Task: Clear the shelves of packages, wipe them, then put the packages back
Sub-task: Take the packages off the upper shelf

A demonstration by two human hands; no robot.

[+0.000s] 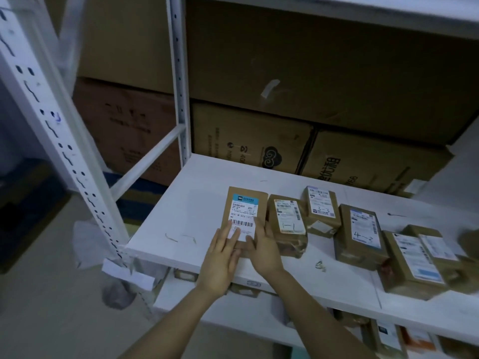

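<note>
Dim storeroom racking is filling the view, with big brown cartons (285,73) sitting stacked at twelve o'clock behind a white shelf (181,203). A flat package (246,200) with a blue-topped label is lying on it near the middle. Both hands are resting on its six o'clock end, fingers straight and flat: the left hand (223,260) over the label's lower corner, the right hand (264,250) along its three o'clock edge. More packages (360,234) are lying in a row toward four o'clock.

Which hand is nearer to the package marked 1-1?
Right. The right hand lies just left of the package marked 1-1, on the flat envelope; the left hand lies farther left on that envelope.
</note>
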